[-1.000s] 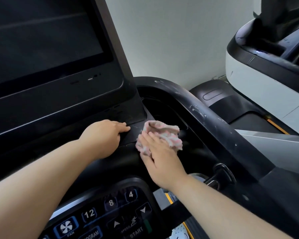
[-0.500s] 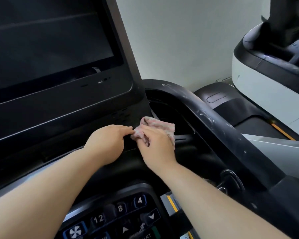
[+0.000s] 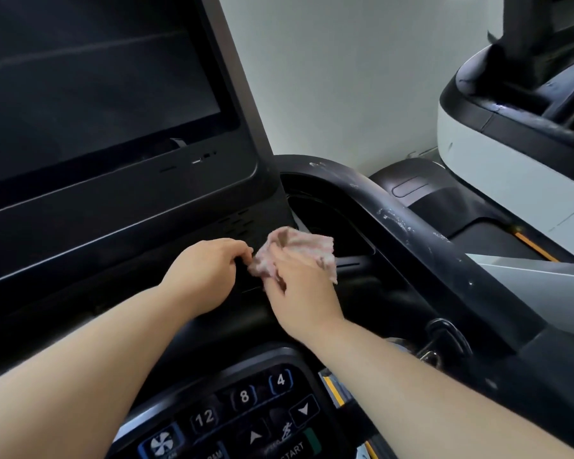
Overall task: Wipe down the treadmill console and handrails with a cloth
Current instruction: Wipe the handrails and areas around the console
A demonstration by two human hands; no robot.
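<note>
The black treadmill console (image 3: 120, 226) fills the left of the view, with a dark screen (image 3: 90, 94) above. A crumpled pink and white cloth (image 3: 299, 246) lies on the console ledge below the screen's right corner. My right hand (image 3: 299, 293) holds the cloth from below, fingers curled into it. My left hand (image 3: 206, 273) rests on the ledge right beside it, its fingertips pinching the cloth's left edge. The curved black right handrail (image 3: 411, 233), scuffed with white marks, runs past the cloth's far side.
A button panel (image 3: 246, 415) with numbers, arrows and a fan icon sits below my arms. A dark cup recess (image 3: 328, 220) lies behind the cloth. A second machine, white and black (image 3: 497, 154), stands at the right. A pale wall (image 3: 345, 77) is behind.
My right hand slid the cloth left and up the ledge toward the left hand. The left fingertips now touch the cloth's edge. The view shifted slightly.
</note>
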